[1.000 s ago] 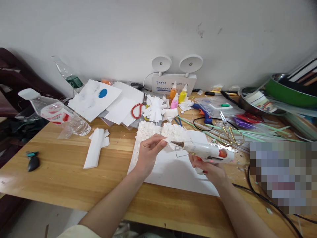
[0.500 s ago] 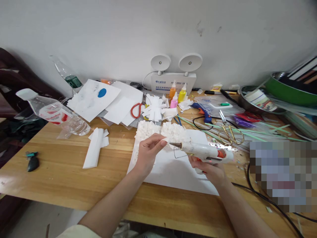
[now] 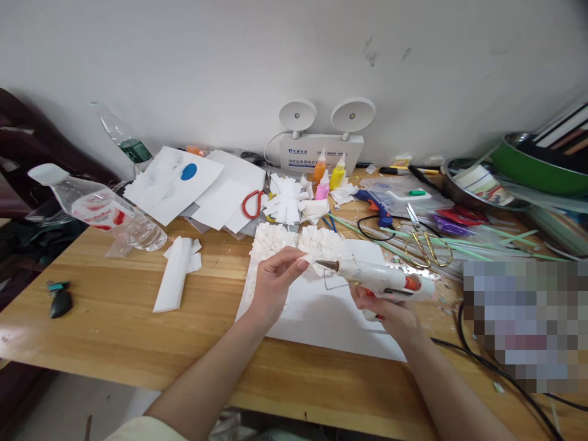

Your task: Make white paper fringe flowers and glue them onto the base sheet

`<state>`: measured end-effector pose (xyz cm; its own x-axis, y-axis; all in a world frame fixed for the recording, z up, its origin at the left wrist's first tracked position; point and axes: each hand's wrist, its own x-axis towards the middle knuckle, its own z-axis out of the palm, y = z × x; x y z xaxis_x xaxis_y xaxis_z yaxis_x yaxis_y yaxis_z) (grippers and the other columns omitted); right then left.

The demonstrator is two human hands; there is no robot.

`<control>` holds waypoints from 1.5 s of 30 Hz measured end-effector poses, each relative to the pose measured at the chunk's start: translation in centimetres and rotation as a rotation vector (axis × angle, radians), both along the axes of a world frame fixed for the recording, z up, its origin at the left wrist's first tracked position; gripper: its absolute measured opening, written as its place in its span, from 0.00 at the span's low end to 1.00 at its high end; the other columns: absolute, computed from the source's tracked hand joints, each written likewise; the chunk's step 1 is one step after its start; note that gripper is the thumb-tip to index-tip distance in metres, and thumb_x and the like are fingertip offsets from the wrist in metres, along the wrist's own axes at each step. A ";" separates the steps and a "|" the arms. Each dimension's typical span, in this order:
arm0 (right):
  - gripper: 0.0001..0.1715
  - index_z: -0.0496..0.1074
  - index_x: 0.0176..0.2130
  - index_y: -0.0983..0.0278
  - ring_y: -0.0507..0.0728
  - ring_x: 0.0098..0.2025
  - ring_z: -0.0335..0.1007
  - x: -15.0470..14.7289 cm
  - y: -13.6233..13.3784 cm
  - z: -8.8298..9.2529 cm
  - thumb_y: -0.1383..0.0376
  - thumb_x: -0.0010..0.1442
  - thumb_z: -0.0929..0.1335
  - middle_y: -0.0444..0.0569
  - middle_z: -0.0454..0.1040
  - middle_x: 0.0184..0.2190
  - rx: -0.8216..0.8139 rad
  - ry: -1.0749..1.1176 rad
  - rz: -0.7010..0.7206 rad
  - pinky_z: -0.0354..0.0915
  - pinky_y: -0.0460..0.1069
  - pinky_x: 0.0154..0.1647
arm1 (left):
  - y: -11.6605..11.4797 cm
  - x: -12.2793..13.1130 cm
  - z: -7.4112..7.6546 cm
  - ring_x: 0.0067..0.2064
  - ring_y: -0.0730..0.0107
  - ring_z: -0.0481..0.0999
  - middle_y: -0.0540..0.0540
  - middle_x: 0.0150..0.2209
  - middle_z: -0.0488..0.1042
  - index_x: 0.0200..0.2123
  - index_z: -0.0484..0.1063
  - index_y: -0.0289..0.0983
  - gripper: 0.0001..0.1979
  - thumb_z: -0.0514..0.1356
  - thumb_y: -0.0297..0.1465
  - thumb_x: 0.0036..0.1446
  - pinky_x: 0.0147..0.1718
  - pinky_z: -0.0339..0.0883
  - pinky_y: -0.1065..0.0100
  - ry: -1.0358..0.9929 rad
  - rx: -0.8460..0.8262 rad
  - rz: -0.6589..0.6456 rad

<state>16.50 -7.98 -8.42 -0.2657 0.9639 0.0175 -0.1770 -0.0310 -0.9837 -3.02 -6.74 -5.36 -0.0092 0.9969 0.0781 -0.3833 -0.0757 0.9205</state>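
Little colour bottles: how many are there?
3. The orange bottle and yellow bottle stand side by side before the lamp box; the pink bottle sits just in front. Others may be hidden.

Only illegible print on emergency light (image 3: 321, 151) and bottle label (image 3: 98, 212)

Left hand (image 3: 273, 288) and right hand (image 3: 390, 315) are showing bare, as are both forearms up to the elbow. A pale cream fabric sleeve edge (image 3: 140, 430) is showing at seven o'clock, covering the left upper arm.
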 end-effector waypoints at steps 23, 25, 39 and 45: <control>0.10 0.68 0.19 0.63 0.53 0.21 0.57 -0.3 0.0 0.5 0.61 0.46 0.69 0.43 0.61 0.16 0.033 0.011 -0.020 0.55 0.49 0.22 | -0.1 0.1 0.1 0.31 0.75 0.66 0.50 0.26 0.69 0.26 0.76 0.41 0.02 0.63 0.31 0.45 0.32 0.59 0.71 0.010 -0.001 0.005; 0.10 0.68 0.19 0.63 0.53 0.21 0.57 -0.3 0.0 0.5 0.61 0.46 0.69 0.43 0.62 0.16 0.035 0.017 -0.012 0.55 0.49 0.22 | -0.1 0.1 0.1 0.31 0.75 0.66 0.50 0.26 0.69 0.26 0.76 0.41 0.02 0.63 0.31 0.45 0.32 0.59 0.71 0.007 0.008 0.005; 0.09 0.69 0.21 0.63 0.53 0.22 0.59 -0.4 0.2 0.8 0.63 0.50 0.68 0.44 0.64 0.17 0.116 0.064 0.035 0.55 0.49 0.23 | 0.0 -0.1 -0.1 0.32 0.76 0.65 0.50 0.27 0.69 0.27 0.76 0.41 0.03 0.62 0.29 0.47 0.33 0.58 0.72 -0.009 0.028 -0.032; 0.09 0.69 0.21 0.63 0.54 0.23 0.61 -0.4 0.2 0.9 0.63 0.49 0.68 0.45 0.65 0.18 0.132 0.045 0.030 0.56 0.49 0.24 | 0.0 0.0 -0.3 0.32 0.76 0.65 0.51 0.27 0.69 0.28 0.76 0.42 0.03 0.62 0.29 0.48 0.33 0.58 0.72 -0.004 0.034 -0.030</control>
<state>16.08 -7.80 -7.54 -0.2909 0.9439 0.1562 -0.2220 0.0922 -0.9707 -3.07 -6.72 -5.62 0.0201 0.9935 0.1124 -0.3896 -0.0958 0.9160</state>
